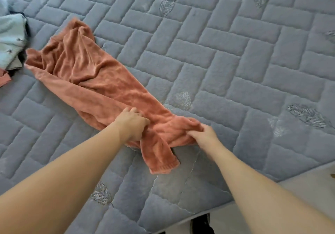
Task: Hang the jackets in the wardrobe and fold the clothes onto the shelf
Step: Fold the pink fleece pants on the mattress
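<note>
The rust-orange fleecy garment (94, 81) lies stretched across the grey-blue quilted mattress (226, 56), running from its crumpled far end at ten o'clock down to its near end at your hands, with one ribbed cuff (163, 166) trailing toward you at six o'clock.

Your left hand (132, 123) comes in from seven o'clock on a bare, nearly straight arm, knuckles up, fingers curled into a bunch of the fleece. Your right hand (204, 135) reaches in from five o'clock and pinches the garment's near edge, at about three o'clock from the left hand. The two hands are near each other but apart, both clamped on the same cloth.

The mattress edge (272, 183) runs diagonally at four to five o'clock, just behind your right forearm. Open quilt spreads from twelve to three o'clock. A heap of pale blue and other clothes (10, 39) sits at nine o'clock, just beside the garment's far end.
</note>
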